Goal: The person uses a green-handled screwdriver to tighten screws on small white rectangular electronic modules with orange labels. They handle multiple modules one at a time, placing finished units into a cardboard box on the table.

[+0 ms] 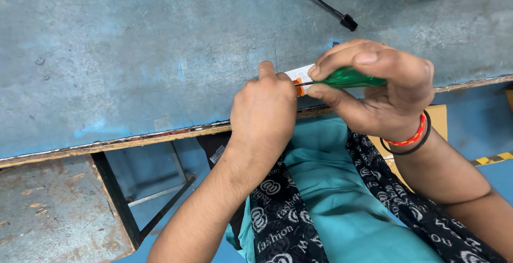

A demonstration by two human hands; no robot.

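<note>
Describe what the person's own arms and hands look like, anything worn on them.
Both forearms are bare, with no sleeves and no gloves. The left hand wears nothing: no ring, band or watch shows. The right hand has two thin bands at the wrist: a red and orange woven thread bracelet and, right beside it, a plain black cord bracelet. Fingernails are short and unpainted.

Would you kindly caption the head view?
Right hand drives green screwdriver into white part steadied by left hand.

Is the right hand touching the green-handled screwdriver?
Touching. The head view shows the right hand wrapped around the green-handled screwdriver, with thumb below and fingers pressed on top of the handle, no gap visible.
</note>
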